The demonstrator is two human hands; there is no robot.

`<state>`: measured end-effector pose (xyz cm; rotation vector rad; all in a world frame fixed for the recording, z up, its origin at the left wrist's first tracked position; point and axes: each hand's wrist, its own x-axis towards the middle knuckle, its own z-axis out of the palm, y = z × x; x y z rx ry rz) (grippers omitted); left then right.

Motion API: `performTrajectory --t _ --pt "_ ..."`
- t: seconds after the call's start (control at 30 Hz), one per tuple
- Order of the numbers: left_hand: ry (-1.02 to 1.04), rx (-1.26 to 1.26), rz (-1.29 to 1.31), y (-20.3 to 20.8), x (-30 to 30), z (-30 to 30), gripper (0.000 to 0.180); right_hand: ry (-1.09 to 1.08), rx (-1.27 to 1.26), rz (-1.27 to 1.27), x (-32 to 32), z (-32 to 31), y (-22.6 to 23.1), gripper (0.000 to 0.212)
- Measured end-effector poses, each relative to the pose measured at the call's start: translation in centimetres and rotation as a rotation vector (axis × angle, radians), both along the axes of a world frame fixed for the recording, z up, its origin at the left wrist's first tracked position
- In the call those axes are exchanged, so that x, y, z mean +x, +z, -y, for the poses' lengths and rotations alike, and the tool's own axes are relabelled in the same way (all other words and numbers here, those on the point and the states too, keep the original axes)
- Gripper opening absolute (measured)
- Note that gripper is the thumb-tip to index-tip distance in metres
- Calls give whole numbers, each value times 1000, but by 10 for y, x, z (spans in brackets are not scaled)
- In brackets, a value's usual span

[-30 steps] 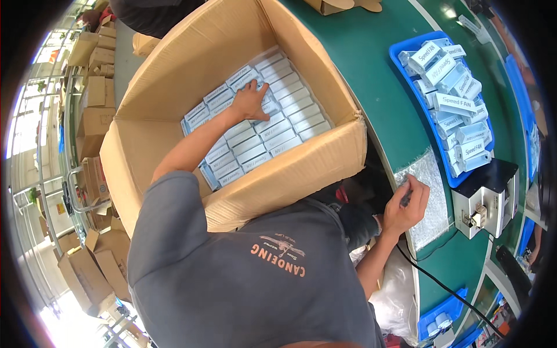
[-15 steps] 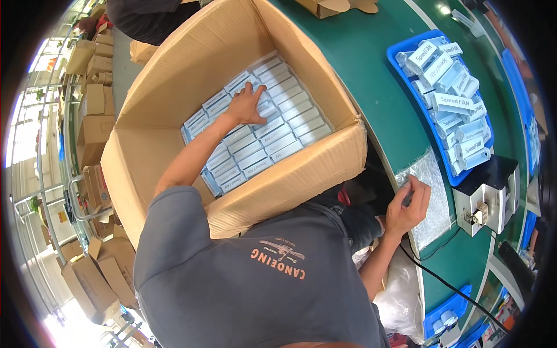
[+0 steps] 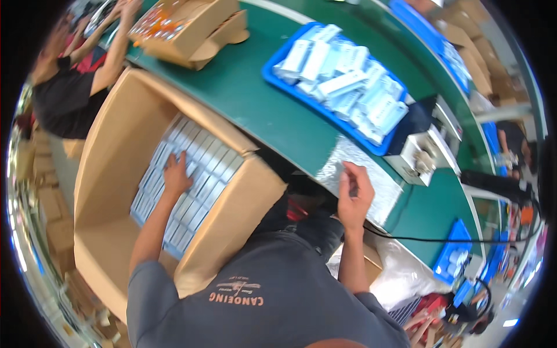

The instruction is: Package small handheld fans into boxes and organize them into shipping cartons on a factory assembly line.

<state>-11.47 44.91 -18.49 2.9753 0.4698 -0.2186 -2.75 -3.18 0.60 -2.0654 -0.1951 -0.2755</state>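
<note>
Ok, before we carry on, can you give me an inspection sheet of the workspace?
Surface: green tabletop, with a bubble-wrap sheet near its edge.
Job's things: small boxes in rows inside a large open carton; loose boxes piled in a blue tray.
Clutter: an open cardboard box holding small orange items; a black-and-white device beside the tray.
Hands: left hand over the packed boxes, fingers spread; right hand in front of the bubble-wrap sheet, fingers curled, contents unclear.
Cables: a black cable crosses the tabletop on the right.
Surroundings: a co-worker at upper left; a clear plastic bag below the table edge.
</note>
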Motion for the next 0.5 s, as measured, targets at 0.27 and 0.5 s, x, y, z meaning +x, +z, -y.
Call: performTrajectory --t 0.27,0.5 --pt "-7 -20 179 -4 5 -16 77 216 858 193 2 13 78 107" --pt "26 -276 -2 35 20 -18 68 239 386 -215 2 21 3 64"
